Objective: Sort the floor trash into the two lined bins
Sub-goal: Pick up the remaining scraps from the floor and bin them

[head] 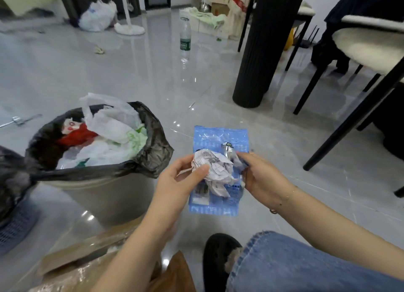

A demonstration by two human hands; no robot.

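Note:
A blue plastic wrapper (218, 138) is held upright above the floor between both hands. My left hand (175, 180) grips its left edge, thumb pressing a crumpled white paper ball (215, 171) against the wrapper. My right hand (260, 175) pinches the wrapper's right edge together with a small silvery scrap (227, 151). A grey bin with a black liner (150, 151) stands just left of the hands, filled with white and green plastic and something red. A second black-lined bin (11, 178) with a blue mesh wall shows at the far left edge.
An upright clear plastic bottle (185, 40) stands on the grey tile floor farther back. A small scrap (99, 50) lies to its left. A black ribbed table leg (262, 51) and chair legs (349, 121) stand to the right. Brown paper packaging (91, 259) lies by my knee.

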